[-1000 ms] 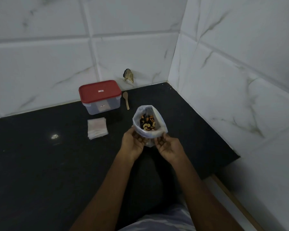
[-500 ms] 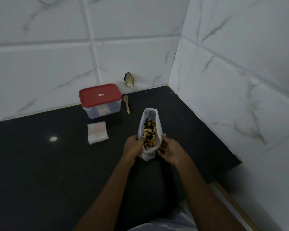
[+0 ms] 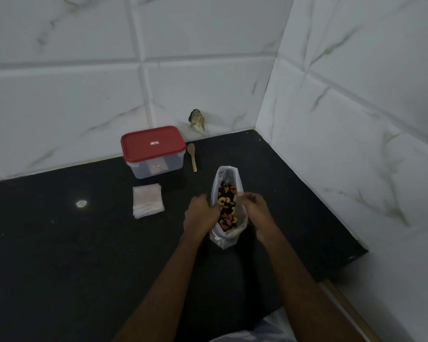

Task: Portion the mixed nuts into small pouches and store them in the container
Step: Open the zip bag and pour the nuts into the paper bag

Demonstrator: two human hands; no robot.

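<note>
A: We are looking down at a clear plastic bag (image 3: 229,234) resting on the black counter (image 3: 59,243), its open mouth pointing away from us, with the mixed nuts (image 3: 226,208) showing inside

B: We are seeing the left hand (image 3: 200,215) gripping the bag's left edge, fingers curled over it, and their tips are hiding behind the plastic

A: The right hand (image 3: 257,213) is pinching the right edge, though its fingers are blurring and we are not making out which ones are touching

B: The container (image 3: 156,166) is standing well apart, near the tiled wall, with its red lid (image 3: 152,144) on, and the frosted sides are hiding whatever is inside

A: The small pouches (image 3: 147,203) are lying stacked just in front of it, too thin for us to count

B: A wooden spoon (image 3: 192,156) is lying just beside the container's right. Something small and dark is sitting against the wall beyond it, too dim for us to name, and the frame's lower edge is cutting off both forearms
</note>
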